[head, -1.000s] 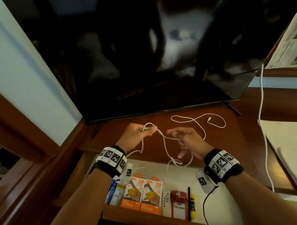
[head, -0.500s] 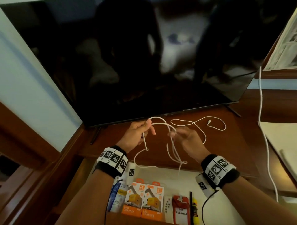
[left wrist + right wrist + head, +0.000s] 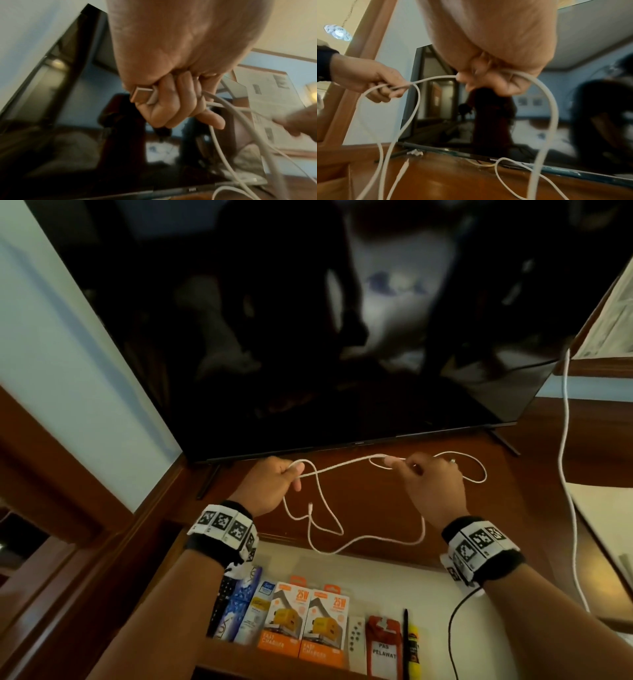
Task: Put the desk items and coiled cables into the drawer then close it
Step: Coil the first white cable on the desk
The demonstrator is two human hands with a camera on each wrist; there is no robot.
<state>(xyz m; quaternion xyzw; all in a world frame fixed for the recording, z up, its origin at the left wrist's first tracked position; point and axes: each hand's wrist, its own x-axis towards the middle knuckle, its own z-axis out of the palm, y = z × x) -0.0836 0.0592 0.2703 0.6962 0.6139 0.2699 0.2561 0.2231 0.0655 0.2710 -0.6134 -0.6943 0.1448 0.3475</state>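
A white cable point(image 3: 342, 465) runs taut between my two hands above the wooden desk point(image 3: 376, 508), and its slack loops point(image 3: 329, 549) hang down to the edge of the open drawer point(image 3: 394, 583). My left hand point(image 3: 294, 474) grips one end; in the left wrist view its curled fingers point(image 3: 171, 108) hold the USB plug point(image 3: 142, 94) and a few strands. My right hand point(image 3: 394, 463) pinches the cable farther along, with the cable point(image 3: 436, 78) leaving its fingertips point(image 3: 462, 79). The cable's small plug point(image 3: 310, 505) dangles free. A second white cable point(image 3: 479, 470) lies on the desk behind my right hand.
The drawer's front holds tubes point(image 3: 246, 611), two orange charger boxes point(image 3: 305, 625), a small white remote point(image 3: 356, 635), a red tag point(image 3: 383, 642), a pen and a glue stick point(image 3: 412, 645). A large dark TV point(image 3: 342, 337) stands at the back. Another white cord point(image 3: 565, 440) hangs at the right.
My hands have moved apart, the right one going right, and the cable between them has pulled straight. Its loops now hang longer and lower toward the drawer.
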